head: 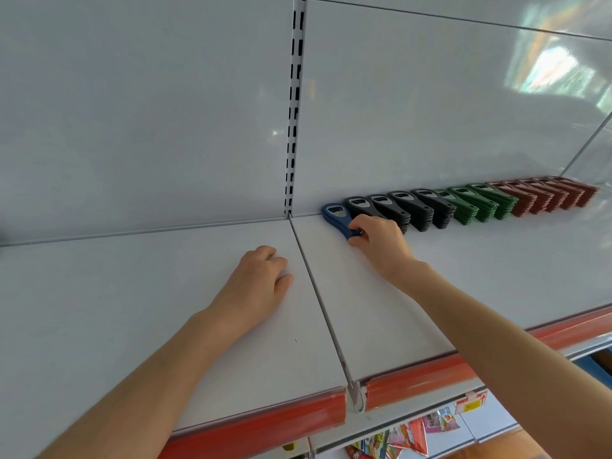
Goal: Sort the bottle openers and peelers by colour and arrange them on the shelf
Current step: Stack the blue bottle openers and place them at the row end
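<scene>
One stack of blue bottle openers (pixel 335 215) lies at the left end of the sorted row (pixel 463 203) at the back of the shelf (pixel 132 309); your right hand (pixel 379 241) pinches its handles, while your left hand (pixel 261 276) rests loose and empty on the shelf, well apart leftward.

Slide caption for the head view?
Right hand grips blue openers beside black stacks; left hand rests on shelf.
</scene>
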Tool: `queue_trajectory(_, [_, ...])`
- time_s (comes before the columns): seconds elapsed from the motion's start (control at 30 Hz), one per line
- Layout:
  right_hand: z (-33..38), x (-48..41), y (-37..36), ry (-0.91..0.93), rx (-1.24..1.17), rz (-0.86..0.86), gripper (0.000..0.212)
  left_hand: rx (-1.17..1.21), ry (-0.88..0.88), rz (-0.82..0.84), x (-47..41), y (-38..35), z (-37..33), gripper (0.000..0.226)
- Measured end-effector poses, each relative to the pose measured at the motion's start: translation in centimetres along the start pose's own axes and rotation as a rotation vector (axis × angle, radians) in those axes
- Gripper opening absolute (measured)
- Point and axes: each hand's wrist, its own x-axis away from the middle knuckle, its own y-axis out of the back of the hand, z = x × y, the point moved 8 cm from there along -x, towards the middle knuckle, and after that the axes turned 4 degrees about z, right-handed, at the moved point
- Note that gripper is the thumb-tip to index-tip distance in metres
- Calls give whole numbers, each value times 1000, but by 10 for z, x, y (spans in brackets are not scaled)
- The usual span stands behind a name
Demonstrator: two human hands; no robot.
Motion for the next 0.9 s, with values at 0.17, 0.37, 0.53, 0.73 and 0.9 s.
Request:
queue_trajectory(0.17, [2, 0, 1, -5, 21, 34, 23, -36, -8, 6, -1, -1, 0, 33])
queue_trajectory(0.37, [13, 5, 18, 25, 37, 41, 17, -146, -3, 30, 2, 14, -2, 33])
queue_trajectory(0.53, [51, 12, 39, 207, -123, -4, 20, -226, 4, -228, 23, 72, -12, 35])
queue_trajectory(0.73, [129, -4, 17, 388, -300, 89, 16, -251, 157, -394, 89, 117, 16, 48])
queue_trajectory(0.9, [220, -13, -20, 619, -336, 177, 18, -314, 366, -510, 163, 145, 49, 39])
